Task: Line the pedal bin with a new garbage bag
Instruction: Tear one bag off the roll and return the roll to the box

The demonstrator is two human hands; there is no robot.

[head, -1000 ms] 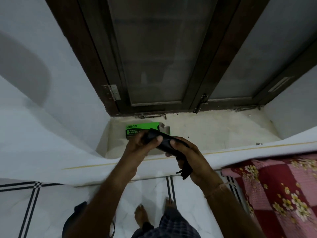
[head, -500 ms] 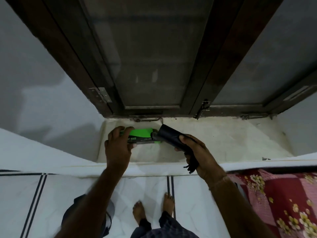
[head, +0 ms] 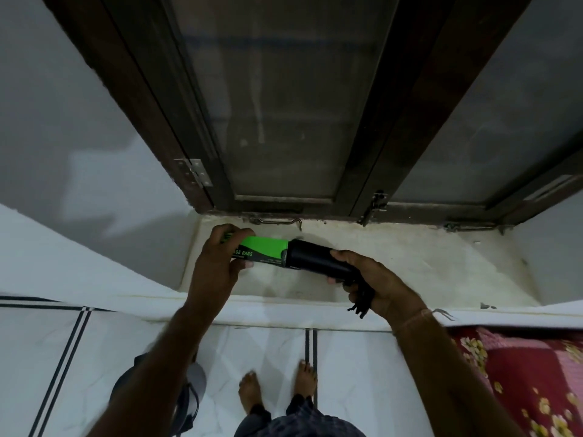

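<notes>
Left hand gripping green-black cardboard box reading "…GE BAGS", prob. garbage; right hand, at 3 o'clock, clutching black plastic bag roll.

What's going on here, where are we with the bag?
A person stands at a window sill. The left hand grips a green garbage-bag box; the right hand holds a black roll of bags, one end at the box's open mouth. The pedal bin sits on the floor by the person's feet, not yet lined.
</notes>
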